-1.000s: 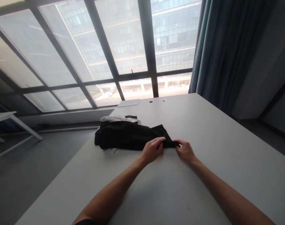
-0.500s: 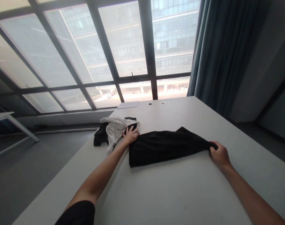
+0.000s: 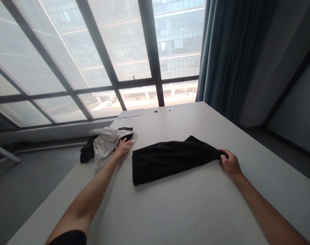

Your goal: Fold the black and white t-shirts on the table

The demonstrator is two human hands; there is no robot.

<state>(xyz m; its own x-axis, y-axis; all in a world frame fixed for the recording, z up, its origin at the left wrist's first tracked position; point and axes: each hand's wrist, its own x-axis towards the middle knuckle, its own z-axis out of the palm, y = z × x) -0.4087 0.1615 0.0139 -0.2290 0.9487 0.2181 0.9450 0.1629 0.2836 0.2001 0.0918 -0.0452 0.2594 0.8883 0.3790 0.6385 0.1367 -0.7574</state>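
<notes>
A folded black garment (image 3: 167, 160) lies across the white table (image 3: 155, 211); its exact kind I cannot tell. My right hand (image 3: 230, 163) grips its narrow right end, thumb on top. My left hand (image 3: 123, 148) rests with spread fingers on the near side of a crumpled pile, where a white garment (image 3: 103, 139) lies tangled with black cloth (image 3: 87, 151). A small gap separates that hand from the left edge of the folded garment.
Papers (image 3: 130, 113) lie at the table's far left corner, near two small round holes (image 3: 156, 111). Large windows (image 3: 134, 44) stand beyond the table. A blue curtain (image 3: 226, 61) hangs at the right. Part of another white table's leg (image 3: 6, 152) shows at far left.
My left hand has moved left, off the folded black garment's edge and onto the crumpled pile. My right hand still grips the other end. The view has turned slightly right.
</notes>
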